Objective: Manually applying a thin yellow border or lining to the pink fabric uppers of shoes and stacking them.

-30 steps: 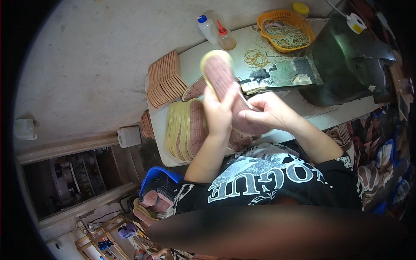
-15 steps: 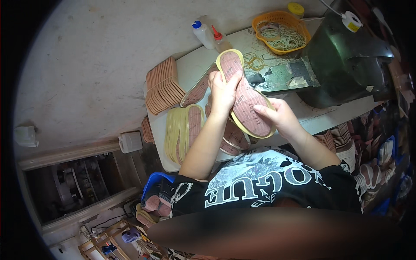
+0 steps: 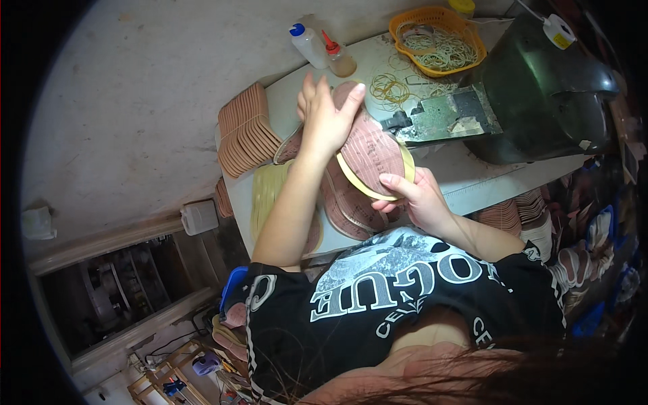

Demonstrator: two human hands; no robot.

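A shoe insole (image 3: 373,152), pinkish with printed marks and a yellow rim, is held tilted above the table between my two hands. My right hand (image 3: 424,197) grips its near end, thumb on the upper face and fingers beneath. At the far end, my left hand (image 3: 325,118) has its thumb laid over the insole; its other fingers rise apart on the left side. Part of that end is hidden by the hand. Under the held piece lie more pink insoles (image 3: 341,202). Yellow-edged insoles (image 3: 264,196) stand in a row, partly behind my left forearm.
A bundled stack of tan insoles (image 3: 244,131) is at the table's left. Farther back are a blue-capped bottle (image 3: 309,47), a red-tipped bottle (image 3: 341,62) and an orange basket (image 3: 440,67) of rubber bands. A dark green machine (image 3: 540,94) stands on the right.
The insole has come slightly nearer and tilted, showing less of its yellow rim. My left hand has shifted left and its fingers have spread; my right hand has moved a little nearer and left.
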